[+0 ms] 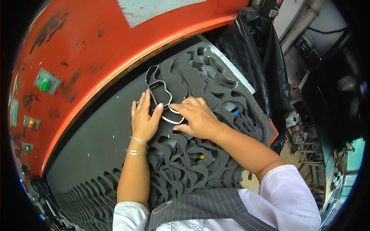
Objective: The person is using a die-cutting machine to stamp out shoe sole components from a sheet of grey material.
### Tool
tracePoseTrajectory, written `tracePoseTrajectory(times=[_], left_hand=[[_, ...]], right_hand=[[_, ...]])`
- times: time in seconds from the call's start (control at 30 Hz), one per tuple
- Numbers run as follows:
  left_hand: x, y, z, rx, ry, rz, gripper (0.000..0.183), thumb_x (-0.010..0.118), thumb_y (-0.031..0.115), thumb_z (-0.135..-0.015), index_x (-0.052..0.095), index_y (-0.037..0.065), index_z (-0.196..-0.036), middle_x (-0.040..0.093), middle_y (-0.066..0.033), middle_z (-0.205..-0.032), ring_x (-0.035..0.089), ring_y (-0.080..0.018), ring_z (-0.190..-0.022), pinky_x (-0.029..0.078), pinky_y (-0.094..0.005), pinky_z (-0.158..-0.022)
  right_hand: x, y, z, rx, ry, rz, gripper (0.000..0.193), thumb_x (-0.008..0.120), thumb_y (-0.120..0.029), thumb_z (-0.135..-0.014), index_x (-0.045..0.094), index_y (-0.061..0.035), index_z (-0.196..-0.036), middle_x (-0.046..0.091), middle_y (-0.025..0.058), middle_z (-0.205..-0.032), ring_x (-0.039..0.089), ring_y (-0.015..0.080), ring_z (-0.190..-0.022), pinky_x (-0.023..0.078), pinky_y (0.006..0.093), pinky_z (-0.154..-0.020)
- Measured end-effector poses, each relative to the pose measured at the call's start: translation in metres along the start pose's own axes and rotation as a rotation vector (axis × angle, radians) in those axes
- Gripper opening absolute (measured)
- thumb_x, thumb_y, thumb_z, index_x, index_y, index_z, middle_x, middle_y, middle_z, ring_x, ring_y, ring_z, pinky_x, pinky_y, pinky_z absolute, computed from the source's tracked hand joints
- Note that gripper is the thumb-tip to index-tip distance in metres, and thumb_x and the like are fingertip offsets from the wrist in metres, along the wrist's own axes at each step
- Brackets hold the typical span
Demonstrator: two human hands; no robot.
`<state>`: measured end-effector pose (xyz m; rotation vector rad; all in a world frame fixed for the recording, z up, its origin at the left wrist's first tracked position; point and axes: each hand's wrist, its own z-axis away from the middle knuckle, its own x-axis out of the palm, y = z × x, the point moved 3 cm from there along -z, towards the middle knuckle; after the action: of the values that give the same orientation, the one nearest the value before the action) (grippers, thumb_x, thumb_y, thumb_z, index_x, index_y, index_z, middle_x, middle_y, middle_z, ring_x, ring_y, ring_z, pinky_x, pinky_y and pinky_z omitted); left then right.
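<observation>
A dark grey foam sheet (pixel 96 142) lies on the bed of an orange press machine (pixel 96 42), with many curved shapes cut out of its right part. A metal cutting die (pixel 158 86), an outline frame of bent steel strip, rests on the sheet near the cut edge. My left hand (pixel 143 119) lies flat on the sheet, fingers against the die's left side. My right hand (pixel 198 117) presses on the die's near end, fingers curled over the strip. Silver bangles circle my left wrist.
Green button (pixel 45 85) and smaller buttons sit on the machine's left face. Black plastic sheeting (pixel 250 57) hangs at the right. Cut foam scraps (pixel 216 77) pile up beyond the die. Cluttered workshop floor and shelves lie far right.
</observation>
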<state>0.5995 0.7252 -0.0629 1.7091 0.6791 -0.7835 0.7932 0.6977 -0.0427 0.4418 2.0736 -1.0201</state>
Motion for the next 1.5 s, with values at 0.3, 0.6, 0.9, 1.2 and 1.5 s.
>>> tracePoseTrajectory(times=[0.3,0.6,0.9,1.2,1.5], left_hand=[[-0.001,0.011,-0.002,0.019,0.034,0.033,0.07,0.065,0.025,-0.082,0.038,-0.002,-0.14,0.051,-0.0203,-0.134,0.047,-0.0293,-0.127,0.023,-0.0429,-0.112],[-0.013,0.022,-0.008,0.067,0.155,-0.052,0.069,0.064,0.031,-0.083,0.04,-0.002,-0.139,0.053,-0.024,-0.13,0.05,-0.0356,-0.121,0.031,-0.0427,-0.108],[-0.222,-0.053,0.166,-0.107,0.76,0.214,0.02,0.06,0.011,-0.091,0.065,0.001,-0.107,0.066,-0.0078,-0.106,0.06,-0.0166,-0.1,0.046,-0.0301,-0.091],[-0.458,-0.17,0.267,-0.355,1.766,-0.281,0.06,0.047,0.029,-0.098,0.026,-0.006,-0.141,0.037,-0.0236,-0.141,0.043,-0.0311,-0.126,0.036,-0.039,-0.104],[-0.469,-0.186,0.274,-0.422,1.389,-0.42,0.082,0.056,0.046,-0.089,0.019,-0.001,-0.146,0.024,-0.0216,-0.15,0.023,-0.0331,-0.139,0.017,-0.0456,-0.112]], right_hand=[[0.002,0.013,-0.006,-0.045,0.029,-0.093,0.051,0.08,-0.026,-0.065,0.065,-0.0088,-0.11,0.062,0.0056,-0.089,0.055,0.0221,-0.094,0.037,0.0368,-0.083],[0.003,0.023,-0.017,-0.045,-0.011,-0.003,0.06,0.078,-0.043,-0.066,0.065,-0.0127,-0.117,0.065,0.0038,-0.106,0.051,0.0222,-0.109,0.034,0.039,-0.096],[-0.111,-0.08,-0.01,0.042,0.379,-0.021,0.052,0.077,-0.033,-0.074,0.062,-0.0054,-0.115,0.067,0.0089,-0.097,0.059,0.0254,-0.092,0.041,0.0369,-0.084],[-0.008,-0.26,-0.139,-0.54,0.309,-0.402,0.038,0.08,-0.025,-0.074,0.059,-0.0038,-0.098,0.057,0.0051,-0.065,0.057,0.0177,-0.056,0.045,0.0296,-0.05],[0.012,-0.278,-0.134,-0.499,0.295,-0.345,0.018,0.065,-0.019,-0.084,0.051,-0.0082,-0.083,0.059,0.0095,-0.066,0.061,0.0296,-0.061,0.046,0.0403,-0.05]])
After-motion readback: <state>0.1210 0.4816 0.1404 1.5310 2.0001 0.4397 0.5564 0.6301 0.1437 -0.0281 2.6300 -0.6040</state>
